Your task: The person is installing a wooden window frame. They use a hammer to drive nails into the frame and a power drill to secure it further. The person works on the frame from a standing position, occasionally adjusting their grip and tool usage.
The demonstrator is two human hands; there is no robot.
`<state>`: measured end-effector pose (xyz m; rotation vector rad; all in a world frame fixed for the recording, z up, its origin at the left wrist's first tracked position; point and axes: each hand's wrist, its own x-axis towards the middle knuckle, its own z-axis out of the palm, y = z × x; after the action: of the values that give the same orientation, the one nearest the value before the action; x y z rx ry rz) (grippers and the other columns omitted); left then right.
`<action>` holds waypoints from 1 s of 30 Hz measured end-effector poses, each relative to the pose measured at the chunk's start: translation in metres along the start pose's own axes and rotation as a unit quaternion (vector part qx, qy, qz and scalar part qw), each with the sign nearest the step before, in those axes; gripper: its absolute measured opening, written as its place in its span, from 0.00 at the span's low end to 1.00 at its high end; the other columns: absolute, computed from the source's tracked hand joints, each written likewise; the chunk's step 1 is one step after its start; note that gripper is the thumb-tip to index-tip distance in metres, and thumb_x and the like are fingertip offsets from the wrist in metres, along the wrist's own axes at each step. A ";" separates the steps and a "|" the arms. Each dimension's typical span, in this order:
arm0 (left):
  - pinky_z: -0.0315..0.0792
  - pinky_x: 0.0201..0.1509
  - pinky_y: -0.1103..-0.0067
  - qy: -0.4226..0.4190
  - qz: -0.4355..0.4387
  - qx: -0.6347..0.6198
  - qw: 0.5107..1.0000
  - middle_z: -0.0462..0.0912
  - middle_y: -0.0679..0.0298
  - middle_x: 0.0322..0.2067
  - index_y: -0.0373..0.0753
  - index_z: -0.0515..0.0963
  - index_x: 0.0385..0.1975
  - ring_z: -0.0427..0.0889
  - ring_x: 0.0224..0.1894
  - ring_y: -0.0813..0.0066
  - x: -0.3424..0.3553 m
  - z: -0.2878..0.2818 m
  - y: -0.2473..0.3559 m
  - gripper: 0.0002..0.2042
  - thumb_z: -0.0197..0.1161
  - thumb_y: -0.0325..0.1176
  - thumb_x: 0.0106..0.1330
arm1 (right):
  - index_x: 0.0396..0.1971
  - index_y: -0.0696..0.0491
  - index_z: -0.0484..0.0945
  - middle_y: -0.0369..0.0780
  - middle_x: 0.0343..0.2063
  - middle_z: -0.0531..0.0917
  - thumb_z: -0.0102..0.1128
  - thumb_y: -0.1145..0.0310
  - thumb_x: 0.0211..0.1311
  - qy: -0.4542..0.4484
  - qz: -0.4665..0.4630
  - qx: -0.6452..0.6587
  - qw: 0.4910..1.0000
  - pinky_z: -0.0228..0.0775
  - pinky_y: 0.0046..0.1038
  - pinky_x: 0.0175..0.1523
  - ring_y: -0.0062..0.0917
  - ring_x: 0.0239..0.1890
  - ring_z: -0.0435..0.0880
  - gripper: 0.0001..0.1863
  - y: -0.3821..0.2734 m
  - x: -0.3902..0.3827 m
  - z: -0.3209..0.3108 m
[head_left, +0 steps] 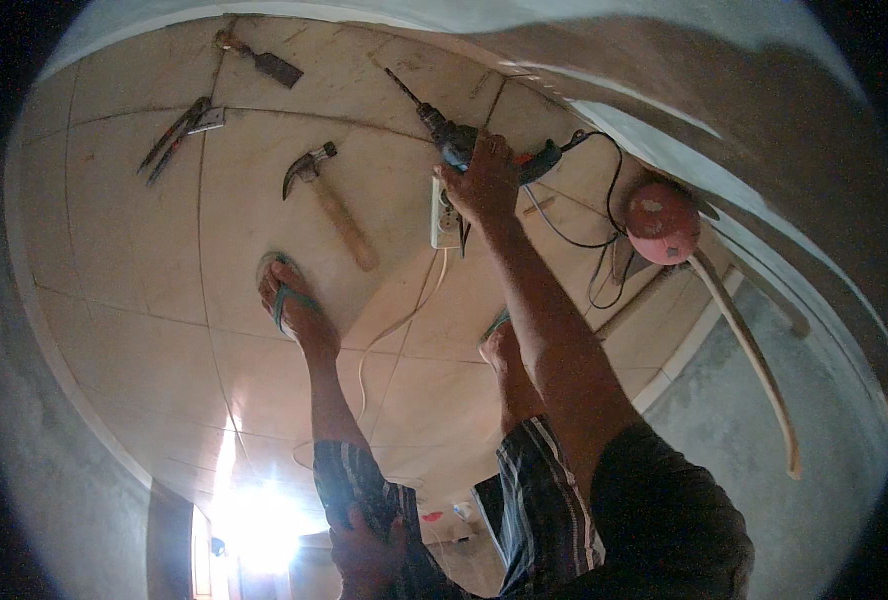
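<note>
My right hand (484, 180) reaches down to the tiled floor and grips a blue and black power drill (454, 140), its bit pointing to the upper left. Just beneath the hand lies a white power strip (442, 222). The drill's black cable (604, 230) loops off to the right. My left hand (366, 545) rests on my left leg over striped shorts and holds nothing. My feet are in flip-flops, the left foot (292, 300) in front of the hammer.
A claw hammer (332, 205), long-nosed pliers (174, 135) and a flat scraper (264, 62) lie on the tiles. At the right are a red round object (662, 222) and a curved wooden stick (754, 360). A white cord (394, 325) runs between my feet.
</note>
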<state>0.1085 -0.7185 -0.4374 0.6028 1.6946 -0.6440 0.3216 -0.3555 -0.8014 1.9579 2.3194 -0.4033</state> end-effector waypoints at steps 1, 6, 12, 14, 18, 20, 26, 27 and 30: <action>0.69 0.65 0.50 -0.001 0.002 0.004 1.000 0.62 0.41 0.69 0.35 0.63 0.70 0.71 0.65 0.38 0.001 0.001 0.001 0.40 0.69 0.53 0.64 | 0.63 0.62 0.65 0.57 0.51 0.77 0.71 0.39 0.56 -0.037 -0.002 -0.026 0.999 0.69 0.50 0.63 0.51 0.58 0.77 0.48 0.012 0.004 -0.001; 0.68 0.67 0.52 0.006 -0.006 0.009 1.000 0.63 0.42 0.69 0.35 0.63 0.69 0.70 0.66 0.41 0.006 0.004 0.006 0.39 0.70 0.51 0.64 | 0.63 0.60 0.66 0.56 0.52 0.80 0.75 0.29 0.42 -0.182 0.040 -0.039 0.982 0.75 0.47 0.59 0.48 0.53 0.83 0.58 0.036 0.031 -0.001; 0.67 0.69 0.54 0.030 0.023 -0.019 0.999 0.64 0.45 0.69 0.34 0.63 0.69 0.70 0.68 0.44 0.033 -0.015 0.032 0.38 0.70 0.49 0.66 | 0.51 0.59 0.77 0.51 0.42 0.86 0.76 0.37 0.43 -0.174 0.049 0.031 0.983 0.80 0.43 0.54 0.44 0.47 0.88 0.45 0.033 0.032 -0.034; 0.66 0.69 0.55 0.054 0.079 -0.065 0.993 0.64 0.45 0.69 0.34 0.63 0.69 0.69 0.68 0.45 0.055 -0.036 0.056 0.38 0.71 0.48 0.66 | 0.48 0.59 0.79 0.50 0.40 0.86 0.76 0.41 0.45 -0.161 0.055 0.027 0.985 0.80 0.44 0.54 0.44 0.46 0.88 0.40 0.024 0.022 -0.059; 0.66 0.71 0.58 0.059 0.239 -0.259 0.934 0.66 0.48 0.69 0.34 0.62 0.70 0.69 0.69 0.51 0.096 -0.075 0.152 0.37 0.71 0.46 0.67 | 0.52 0.59 0.76 0.52 0.42 0.86 0.78 0.43 0.46 -0.193 0.049 0.176 0.964 0.80 0.43 0.51 0.46 0.44 0.88 0.41 0.022 -0.038 -0.122; 0.66 0.71 0.61 -0.044 0.213 -0.626 0.749 0.68 0.48 0.67 0.33 0.62 0.69 0.69 0.69 0.56 0.125 -0.026 0.176 0.37 0.71 0.47 0.68 | 0.51 0.58 0.74 0.53 0.43 0.85 0.79 0.43 0.43 -0.277 0.069 0.228 0.931 0.79 0.47 0.52 0.50 0.45 0.87 0.42 0.016 -0.078 -0.152; 0.76 0.60 0.66 -0.142 0.192 -0.785 0.571 0.82 0.48 0.51 0.34 0.65 0.64 0.82 0.54 0.62 0.151 -0.029 0.190 0.30 0.68 0.44 0.70 | 0.61 0.62 0.69 0.60 0.53 0.76 0.80 0.41 0.44 -0.461 0.032 0.358 0.811 0.63 0.54 0.67 0.57 0.62 0.73 0.52 -0.019 -0.176 -0.214; 0.82 0.50 0.68 -0.139 0.153 -0.807 0.553 0.86 0.52 0.42 0.35 0.68 0.59 0.86 0.44 0.64 0.154 -0.036 0.187 0.25 0.66 0.45 0.72 | 0.64 0.63 0.67 0.62 0.56 0.74 0.80 0.41 0.44 -0.454 -0.023 0.340 0.823 0.62 0.53 0.68 0.57 0.63 0.72 0.55 -0.028 -0.180 -0.217; 0.83 0.42 0.68 -0.204 0.067 -0.802 0.558 0.86 0.52 0.39 0.36 0.69 0.55 0.87 0.40 0.64 0.187 -0.046 0.150 0.22 0.64 0.46 0.72 | 0.68 0.67 0.61 0.64 0.59 0.72 0.79 0.43 0.46 -0.437 -0.157 0.207 0.861 0.66 0.50 0.67 0.56 0.61 0.74 0.58 -0.052 -0.185 -0.225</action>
<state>0.1420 -0.5687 -0.6275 -0.7291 1.0929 0.9222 0.3285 -0.4840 -0.5346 1.0619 1.9646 -1.5438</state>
